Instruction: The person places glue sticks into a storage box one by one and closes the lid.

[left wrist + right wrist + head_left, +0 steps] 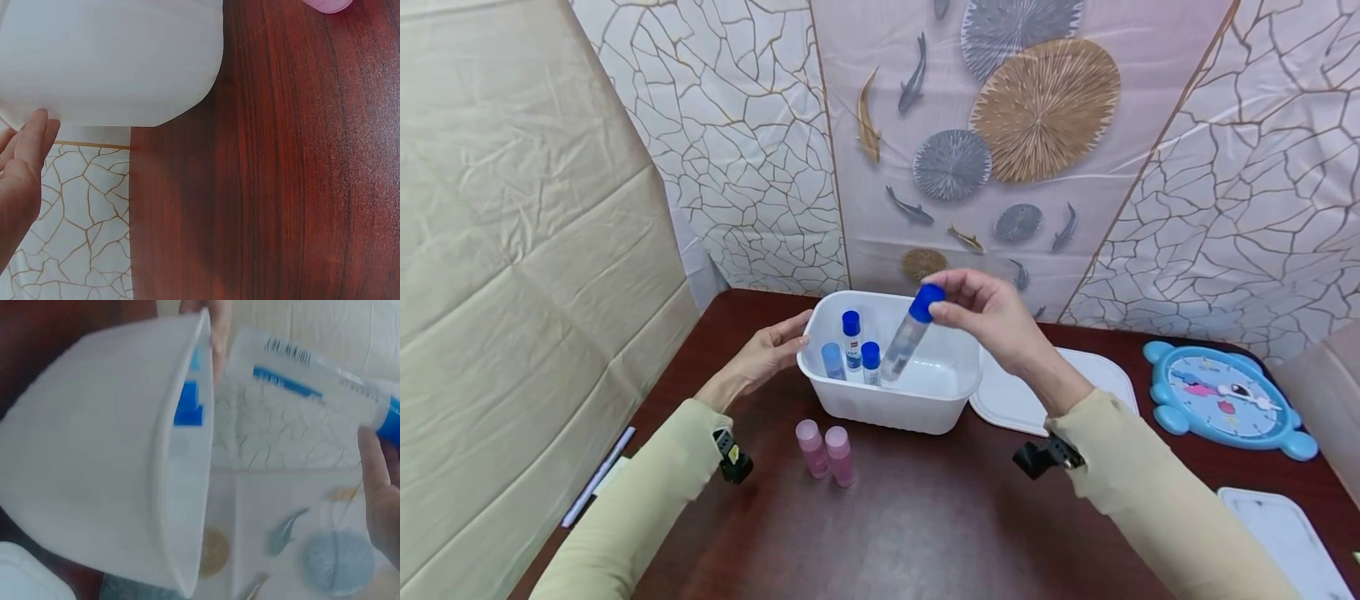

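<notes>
My right hand (988, 321) pinches the blue cap of a clear bottle (904, 343), which tilts with its lower end over the white plastic bin (895, 410). In the right wrist view the bottle (294, 375) shows a blue label band and a barcode. My left hand (767, 354) rests against the bin's left end, its fingers (34, 140) straight along the wall. Two small bottles with dark blue caps (852, 333) (871, 360) and one with a light blue cap (832, 360) stand in the bin's left part.
Two pink bottles (812, 450) (839, 457) stand on the dark wooden table (917, 533) before the bin. To the right lie a white lid (1097, 375), a blue animal-shaped clock (1225, 396) and a white board (1285, 533). A pale stick (597, 477) lies at the left edge.
</notes>
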{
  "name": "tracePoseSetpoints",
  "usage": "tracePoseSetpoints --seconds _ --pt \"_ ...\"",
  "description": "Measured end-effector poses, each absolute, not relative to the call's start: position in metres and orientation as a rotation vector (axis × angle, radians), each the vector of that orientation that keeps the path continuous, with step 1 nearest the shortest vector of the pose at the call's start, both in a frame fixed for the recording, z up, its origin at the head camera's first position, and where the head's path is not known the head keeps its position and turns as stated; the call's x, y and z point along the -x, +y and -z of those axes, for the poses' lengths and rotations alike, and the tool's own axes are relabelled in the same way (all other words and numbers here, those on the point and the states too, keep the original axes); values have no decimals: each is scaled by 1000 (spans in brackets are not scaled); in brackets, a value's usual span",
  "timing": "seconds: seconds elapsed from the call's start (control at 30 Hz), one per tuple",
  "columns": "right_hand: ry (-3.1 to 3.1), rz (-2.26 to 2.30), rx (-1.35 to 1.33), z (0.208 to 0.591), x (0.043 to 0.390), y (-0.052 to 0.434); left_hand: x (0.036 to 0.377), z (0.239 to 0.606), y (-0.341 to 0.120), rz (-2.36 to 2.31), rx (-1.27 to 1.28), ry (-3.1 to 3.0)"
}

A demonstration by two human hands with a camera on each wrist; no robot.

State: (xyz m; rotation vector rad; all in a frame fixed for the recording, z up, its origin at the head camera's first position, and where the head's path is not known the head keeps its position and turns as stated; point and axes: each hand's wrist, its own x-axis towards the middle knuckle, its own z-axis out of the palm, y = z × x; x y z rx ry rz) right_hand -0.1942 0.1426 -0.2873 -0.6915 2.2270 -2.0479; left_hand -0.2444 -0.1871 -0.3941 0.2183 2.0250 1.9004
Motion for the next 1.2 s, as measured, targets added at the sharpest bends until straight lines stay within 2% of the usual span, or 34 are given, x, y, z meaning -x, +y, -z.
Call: tracePoseSetpoints --seconds 0.23,0.47,0.73,1.2 --pt "2342 2067 483 310 231 132 245 396 -187 -1880 -239 2053" --pt "2488 1912 394 342 254 112 246 396 -186 -1891 -256 2030" --pt "2537 1740 264 365 265 95 245 396 -186 -1904 -269 2006" --pt "2614 1587 233 379 270 85 244 395 -187 -1898 -249 2030"
